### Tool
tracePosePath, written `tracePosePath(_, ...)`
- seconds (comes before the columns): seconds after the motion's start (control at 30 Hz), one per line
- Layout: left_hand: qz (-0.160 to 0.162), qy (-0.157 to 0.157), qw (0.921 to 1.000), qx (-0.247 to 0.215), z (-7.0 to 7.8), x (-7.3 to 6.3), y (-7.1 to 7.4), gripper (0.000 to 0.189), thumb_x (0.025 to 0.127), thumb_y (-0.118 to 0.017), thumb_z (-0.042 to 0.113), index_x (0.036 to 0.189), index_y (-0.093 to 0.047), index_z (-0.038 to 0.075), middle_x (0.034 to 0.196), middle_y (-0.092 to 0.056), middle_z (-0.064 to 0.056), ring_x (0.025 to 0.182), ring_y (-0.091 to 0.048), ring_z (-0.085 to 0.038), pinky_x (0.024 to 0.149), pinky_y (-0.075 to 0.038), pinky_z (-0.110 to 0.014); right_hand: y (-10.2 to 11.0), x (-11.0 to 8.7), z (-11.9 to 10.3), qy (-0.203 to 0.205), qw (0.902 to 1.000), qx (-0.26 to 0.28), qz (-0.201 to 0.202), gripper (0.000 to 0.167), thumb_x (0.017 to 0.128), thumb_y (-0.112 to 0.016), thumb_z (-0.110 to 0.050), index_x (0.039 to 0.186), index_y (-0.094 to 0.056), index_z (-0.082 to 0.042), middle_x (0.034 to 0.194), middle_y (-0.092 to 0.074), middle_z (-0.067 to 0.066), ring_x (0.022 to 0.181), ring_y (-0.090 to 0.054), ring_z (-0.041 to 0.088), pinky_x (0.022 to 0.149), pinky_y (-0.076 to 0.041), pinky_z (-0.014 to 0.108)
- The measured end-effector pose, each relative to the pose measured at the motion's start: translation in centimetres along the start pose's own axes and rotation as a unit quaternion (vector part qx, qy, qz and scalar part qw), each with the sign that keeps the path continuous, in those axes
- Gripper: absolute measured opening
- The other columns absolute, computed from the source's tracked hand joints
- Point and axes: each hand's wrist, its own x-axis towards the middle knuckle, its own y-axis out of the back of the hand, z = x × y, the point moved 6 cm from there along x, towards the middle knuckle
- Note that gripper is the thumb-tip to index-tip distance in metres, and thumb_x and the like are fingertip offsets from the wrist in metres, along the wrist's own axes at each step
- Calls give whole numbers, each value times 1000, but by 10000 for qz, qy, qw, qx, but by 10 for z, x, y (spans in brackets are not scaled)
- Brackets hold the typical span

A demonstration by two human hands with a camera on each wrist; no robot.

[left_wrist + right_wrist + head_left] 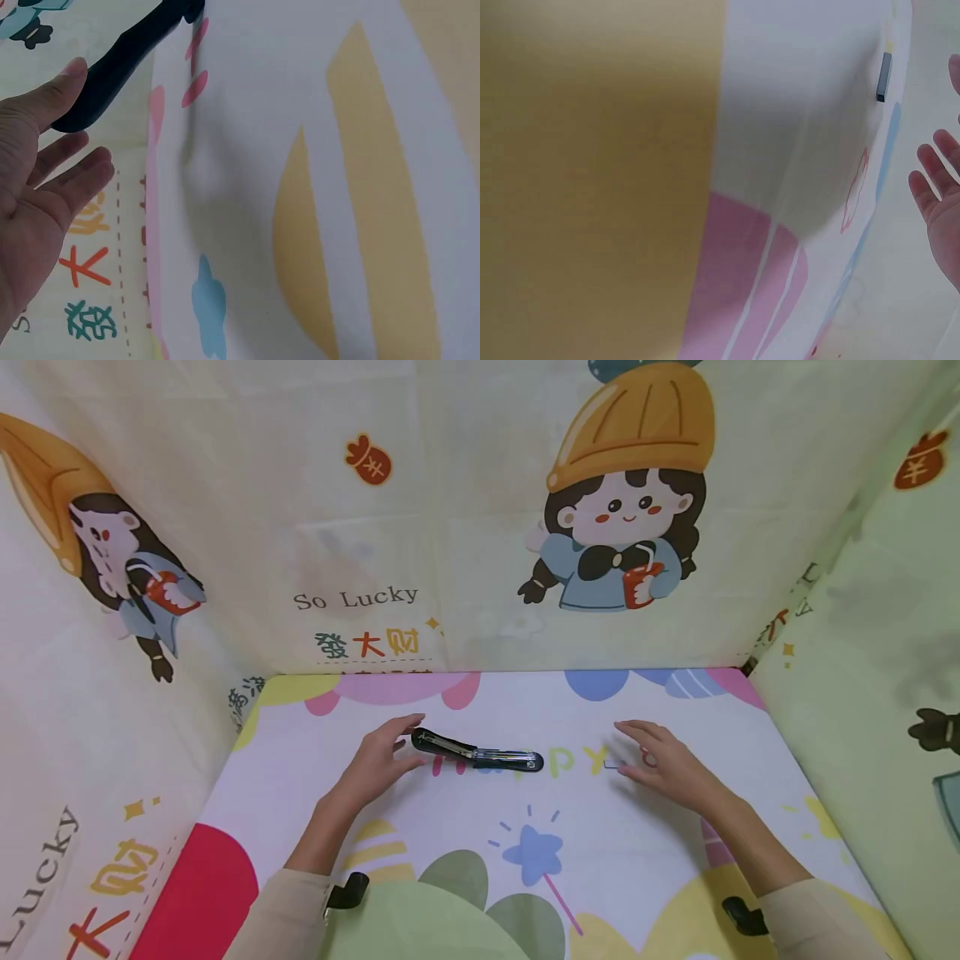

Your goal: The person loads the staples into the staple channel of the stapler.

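Plainly, an Unfolded Stapler (506,759) Between Two Relaxed Hands

From my distant post I see the black stapler on the printed table (637,843), spread at its hinge, so that its two parts make a wide angle and show metal inside. Just beside its left end is the left hand (377,764); thumb and fingers are apart, with this end between them. Whether the skin touches it, I cannot tell. Well to the right of the stapler I find the right hand (675,768), its fingers also apart and holding nothing. A small grey bar (884,77) lies to the right of the stapler, near the right thumb. Colourful lettering (561,762) runs under the stapler and past its right end, a blue star print (534,853) is on the nearer side of it, and a patterned cloth (465,527) rises behind it.
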Motion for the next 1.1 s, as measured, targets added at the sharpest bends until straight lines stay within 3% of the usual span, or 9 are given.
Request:
tracePosePath(0.27, 161, 188, 9965, -797, -6, 1, -4, 59, 85, -80, -4, 140, -60, 4, 133, -67, -21, 122, -66, -38, 95, -57, -45, -3, -2, -1, -191, 9989, 425, -18, 63, 87, -84, -19, 143, -58, -5, 139, -60, 17, 90, -61, 26, 76, -60, 43)
tracePosePath(0.47, 266, 399, 9946, -918, -10, 0, -6, 53, 89, -78, -2, 138, -63, 10, 130, -70, -16, 118, -69, -34, 89, -61, -36, -11, -2, -1, -221, 9985, 473, -134, 59, 86, -84, -16, 139, -62, -2, 132, -64, 19, 114, -63, 38, 83, -61, 51)
tracePosePath(0.57, 282, 539, 9930, -1008, -12, 0, -6, 52, 89, -77, -2, 138, -63, 10, 130, -70, -14, 118, -69, -34, 87, -61, -30, -15, 0, -1, -126, 9993, 327, -109, 55, 85, -85, -14, 135, -65, -1, 127, -67, 18, 111, -66, 38, 86, -59, 53)
tracePosePath(0.8, 281, 778, 9897, -1170, -16, 4, -5, 48, 89, -77, -2, 135, -65, 5, 132, -69, -15, 118, -69, -35, 84, -59, -25, -21, 4, 0, 58, 9998, 168, 110, 46, 79, -88, -9, 122, -72, -1, 111, -72, 11, 92, -69, 27, 82, -47, 46)
tracePosePath(1.0, 274, 923, 9883, -1182, -19, 4, -5, 43, 90, -78, 2, 131, -68, 8, 132, -68, -14, 119, -69, -35, 85, -59, -26, -25, 7, 3, -51, 9995, 303, -30, 37, 81, -88, -9, 116, -75, -4, 106, -73, 7, 91, -68, 24, 79, -56, 38)
tracePosePath(1.1, 255, 977, 9868, -1267, -19, 4, -6, 43, 91, -78, 3, 133, -68, 7, 134, -67, -14, 119, -69, -35, 85, -59, -26, -28, 7, 4, -194, 9987, 450, -148, 34, 82, -86, -8, 113, -75, -3, 106, -72, 8, 90, -65, 24, 78, -55, 34)
